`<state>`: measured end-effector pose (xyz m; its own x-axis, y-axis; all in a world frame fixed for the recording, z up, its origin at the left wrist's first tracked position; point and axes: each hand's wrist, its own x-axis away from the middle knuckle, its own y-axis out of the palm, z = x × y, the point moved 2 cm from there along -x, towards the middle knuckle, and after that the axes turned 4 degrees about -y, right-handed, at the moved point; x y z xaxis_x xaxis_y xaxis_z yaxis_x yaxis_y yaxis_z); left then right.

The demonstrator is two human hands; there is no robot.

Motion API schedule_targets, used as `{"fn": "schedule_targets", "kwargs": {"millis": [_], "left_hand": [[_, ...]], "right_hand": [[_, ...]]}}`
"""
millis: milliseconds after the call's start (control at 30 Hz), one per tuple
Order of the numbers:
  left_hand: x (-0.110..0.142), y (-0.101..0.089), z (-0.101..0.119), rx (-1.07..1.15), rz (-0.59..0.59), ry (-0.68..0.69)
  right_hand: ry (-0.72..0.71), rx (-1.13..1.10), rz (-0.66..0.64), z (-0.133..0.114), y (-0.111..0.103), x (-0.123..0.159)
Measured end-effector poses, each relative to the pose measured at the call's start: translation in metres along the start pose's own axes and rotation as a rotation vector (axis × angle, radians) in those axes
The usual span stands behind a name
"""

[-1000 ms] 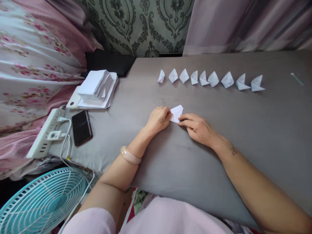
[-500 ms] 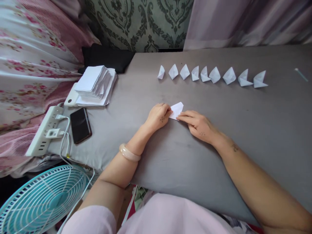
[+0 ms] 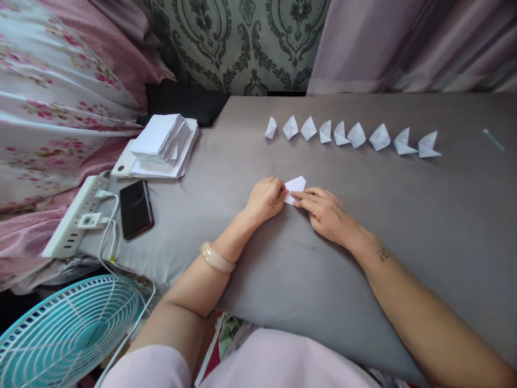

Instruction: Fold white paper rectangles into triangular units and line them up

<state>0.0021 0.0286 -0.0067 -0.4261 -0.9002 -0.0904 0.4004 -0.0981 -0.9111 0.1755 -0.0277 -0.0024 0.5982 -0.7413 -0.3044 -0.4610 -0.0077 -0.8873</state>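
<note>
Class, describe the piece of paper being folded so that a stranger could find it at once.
Start at the grey table and find the row of nine folded paper shapes along its far side. Nearer the person, the left hand and right hand pinch one small white paper. Unlike the standing row, it lies flat.

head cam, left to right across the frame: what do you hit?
Fan → power strip → phone → stack of paper → left hand → paper being folded → right hand → last folded piece in the row → small stick.
</note>
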Motion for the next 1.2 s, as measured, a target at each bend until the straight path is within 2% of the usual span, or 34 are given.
{"fn": "schedule_targets", "kwargs": {"millis": [333, 733, 833, 967, 1100, 1200], "left_hand": [[0.001, 0.002, 0.007, -0.093, -0.028, -0.029], [0.001, 0.001, 0.008, -0.029, -0.014, -0.080], [0.003, -0.002, 0.007, -0.027, 0.026, -0.079], [0.023, -0.012, 0.021, -0.167, 0.105, -0.018], [0.059, -0.008, 0.041, -0.248, -0.033, 0.166], [0.076, 0.001, 0.044, -0.272, -0.014, 0.147]], "right_hand": [[-0.030, 0.020, 0.029, -0.003, 0.000, -0.001], [-0.014, 0.060, -0.074, -0.002, -0.001, -0.002], [-0.017, 0.092, -0.089, -0.006, -0.002, -0.003], [0.006, 0.127, -0.072, -0.011, -0.002, -0.004], [-0.004, 0.111, -0.041, -0.011, 0.000, -0.003], [-0.014, 0.105, -0.045, -0.009, 0.003, -0.003]]}}
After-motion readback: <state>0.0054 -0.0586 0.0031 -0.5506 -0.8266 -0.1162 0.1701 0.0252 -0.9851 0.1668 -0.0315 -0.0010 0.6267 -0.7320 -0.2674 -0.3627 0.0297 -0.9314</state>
